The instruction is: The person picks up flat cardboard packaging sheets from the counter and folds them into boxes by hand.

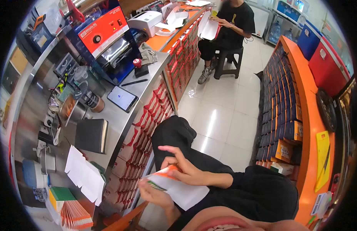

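Both my hands hold a flat paper box sheet (188,191), white on its plain face with orange and green print at the folded edge, above my lap. My left hand (156,195) grips its lower left edge, thumb and fingers closed. My right hand (188,171) presses the orange part from above, with the index finger stretched out. To the left, a white notched sheet (85,175) lies on the steel counter (126,82). A fanned stack of orange and white printed sheets (75,213) sits below it, beside a green and yellow one (62,195).
A black notebook (91,135), a phone (122,98), cups (90,97) and an orange-fronted machine (103,32) stand on the counter. Packed boxes (278,100) fill the right shelf. Ahead, another person (232,23) sits on a stool (229,61) handling paper.
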`<state>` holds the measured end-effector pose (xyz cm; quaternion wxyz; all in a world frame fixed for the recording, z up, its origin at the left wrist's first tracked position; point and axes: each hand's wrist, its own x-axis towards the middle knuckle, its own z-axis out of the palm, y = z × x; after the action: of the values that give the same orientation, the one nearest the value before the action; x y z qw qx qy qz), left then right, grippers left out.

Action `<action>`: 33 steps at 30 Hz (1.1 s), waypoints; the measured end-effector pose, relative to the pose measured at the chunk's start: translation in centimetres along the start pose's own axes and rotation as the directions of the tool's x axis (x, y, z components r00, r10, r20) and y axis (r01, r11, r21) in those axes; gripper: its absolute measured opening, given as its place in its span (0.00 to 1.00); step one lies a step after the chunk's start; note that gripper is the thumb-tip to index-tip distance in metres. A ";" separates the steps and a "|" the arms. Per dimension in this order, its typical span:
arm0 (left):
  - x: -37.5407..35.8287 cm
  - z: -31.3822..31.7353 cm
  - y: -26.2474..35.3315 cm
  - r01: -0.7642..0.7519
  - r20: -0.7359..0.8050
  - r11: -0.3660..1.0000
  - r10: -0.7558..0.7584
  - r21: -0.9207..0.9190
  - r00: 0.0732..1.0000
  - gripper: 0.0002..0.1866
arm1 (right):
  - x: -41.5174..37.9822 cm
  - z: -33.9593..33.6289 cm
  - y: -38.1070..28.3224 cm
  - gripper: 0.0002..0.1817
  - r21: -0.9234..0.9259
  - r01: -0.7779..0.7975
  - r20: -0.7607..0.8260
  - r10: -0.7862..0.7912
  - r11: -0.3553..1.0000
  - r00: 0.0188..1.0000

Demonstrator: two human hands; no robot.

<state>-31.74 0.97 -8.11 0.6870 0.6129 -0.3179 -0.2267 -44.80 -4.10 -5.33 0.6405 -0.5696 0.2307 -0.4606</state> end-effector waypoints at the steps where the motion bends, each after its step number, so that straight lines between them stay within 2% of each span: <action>1: 0.3 0.0 0.0 -0.016 -0.055 0.997 0.012 -0.078 0.998 0.23 | 0.0 -0.2 -0.1 0.30 0.025 -0.040 0.051 0.039 0.999 0.998; 2: 0.6 -0.1 0.0 -0.036 -0.122 0.988 0.018 -0.152 0.992 0.22 | 0.1 -0.4 -0.3 0.22 -0.240 0.064 0.095 -0.042 0.969 0.995; 3: 0.7 -0.7 -0.1 -0.061 -0.207 0.975 0.016 -0.216 0.978 0.22 | -0.3 -0.7 0.7 0.18 -0.289 0.070 0.059 -0.055 0.955 0.997; 4: 0.6 -2.0 -0.7 -0.073 -0.017 0.978 0.071 -0.197 0.997 0.20 | -1.0 -1.2 2.5 0.15 -0.328 0.068 0.042 -0.057 0.942 0.997; 5: 0.8 -2.2 0.4 -0.060 0.142 0.994 0.072 -0.086 0.987 0.17 | -1.7 -1.1 3.6 0.13 -0.359 0.063 0.044 -0.051 0.931 0.998; 6: 0.9 -2.9 0.4 0.027 0.271 0.998 -0.043 0.061 0.962 0.13 | -2.1 -0.7 3.7 0.08 -0.272 -0.049 -0.126 0.015 0.961 0.992; 7: 1.0 -3.7 0.6 0.061 0.407 0.958 -0.176 0.281 0.896 0.09 | -2.1 -0.8 3.3 0.07 -0.376 -0.059 -0.188 -0.014 0.925 0.982; 8: 1.0 -4.1 -0.1 -0.152 0.499 0.875 -0.113 0.460 0.859 0.09 | -2.0 -0.2 3.2 0.06 -0.405 -0.069 -0.311 -0.067 0.912 0.948; 9: 0.5 -4.1 -1.1 -0.102 0.529 0.889 -0.170 0.446 0.831 0.09 | -2.5 0.1 3.6 0.06 -0.322 -0.199 -0.428 0.045 0.926 0.903; 10: -0.1 -3.6 -0.9 -0.032 0.475 0.914 -0.180 0.404 0.861 0.11 | -3.1 -0.3 5.5 0.06 -0.282 -0.113 -0.424 -0.018 0.953 0.906; 11: -0.7 -3.2 -0.7 0.209 0.418 0.920 -0.342 0.332 0.841 0.14 | -3.5 0.2 5.6 0.07 -0.320 -0.110 -0.430 -0.041 0.941 0.902; 12: -2.9 -2.9 -4.7 0.114 0.272 0.943 -0.204 0.312 0.940 0.18 | -2.8 1.0 5.6 0.08 -0.352 -0.078 -0.438 -0.090 0.933 0.895; 13: -3.5 -2.9 -5.5 0.005 0.204 0.970 -0.056 0.243 0.977 0.20 | -1.7 3.8 4.5 0.09 -0.162 -0.084 -0.563 -0.023 0.983 0.826; 14: -2.8 -3.2 -3.2 0.028 0.186 0.991 -0.052 0.129 0.981 0.18 | -2.6 1.6 5.6 0.14 -0.233 -0.093 -0.397 -0.007 0.968 0.918; 15: -2.8 -3.7 -0.8 0.062 0.184 0.998 -0.062 0.007 0.981 0.16 | -1.6 2.1 5.1 0.16 -0.086 -0.114 -0.301 0.083 0.990 0.950; 17: -2.8 -5.5 -0.5 -0.089 0.106 0.996 0.086 0.021 0.991 0.13 | -0.2 3.2 3.3 0.20 0.176 -0.235 -0.119 0.257 0.956 0.959; 18: -2.9 -6.3 -0.5 -0.159 0.082 0.987 0.156 0.029 0.984 0.11 | -0.6 3.1 4.3 0.23 0.055 -0.297 -0.142 0.302 0.953 0.943; 19: -2.7 -6.9 -0.8 -0.286 -0.012 0.956 0.287 0.065 0.958 0.10 | 0.5 3.3 3.5 0.24 0.215 -0.456 0.050 0.457 0.864 0.888; 21: -1.6 -9.0 -0.7 -0.506 -0.221 0.862 0.501 0.040 0.837 0.10 | 2.0 5.3 2.7 0.25 0.009 -0.589 0.320 0.556 0.808 0.767; 22: -0.6 -10.7 -0.6 -0.629 -0.194 0.777 0.613 -0.029 0.766 0.12 | 2.9 5.1 3.2 0.31 -0.116 -0.686 0.462 0.650 0.718 0.603; 23: -0.1 -12.5 -0.1 -0.658 -0.148 0.744 0.642 -0.115 0.752 0.13 | 3.4 5.4 3.8 0.33 -0.199 -0.615 0.538 0.610 0.763 0.582; 25: 1.9 -15.8 2.6 -0.685 -0.085 0.715 0.681 -0.143 0.728 0.15 | 5.4 8.6 3.0 0.35 -0.325 -0.440 0.678 0.531 0.837 0.508; 26: 2.6 -17.9 5.5 -0.685 -0.020 0.723 0.689 0.088 0.725 0.15 | 7.2 10.5 1.8 0.38 -0.410 -0.328 0.678 0.525 0.851 0.515; 27: 3.8 -20.1 7.9 -0.657 0.048 0.686 0.680 0.312 0.732 0.15 | 9.1 13.3 0.0 0.36 -0.369 -0.364 0.672 0.516 0.855 0.532; 28: 6.8 -22.4 8.8 -0.768 0.077 0.527 0.805 0.363 0.589 0.18 | 11.8 16.3 -1.1 0.35 -0.352 -0.246 0.709 0.429 0.903 0.560; 29: 8.0 -24.2 10.2 -0.515 -0.191 0.683 0.679 0.518 0.709 0.20 | 14.7 19.6 -1.8 0.30 -0.318 -0.126 0.734 0.328 0.940 0.595; 31: 12.3 -28.4 14.2 -0.341 -0.464 0.654 0.736 0.675 0.494 0.22 | 21.5 28.0 -1.8 0.22 -0.172 0.207 0.780 0.005 0.963 0.626; 33: 15.8 -34.7 15.8 -0.285 -0.256 0.400 0.865 0.871 0.432 0.17 | 27.9 37.0 -0.2 0.16 -0.003 0.502 0.781 -0.312 0.865 0.541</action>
<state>2.78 16.42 8.38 0.4801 0.6910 -0.3075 0.4444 -1.43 -8.72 10.29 0.4813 -0.8152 -0.1477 -0.2863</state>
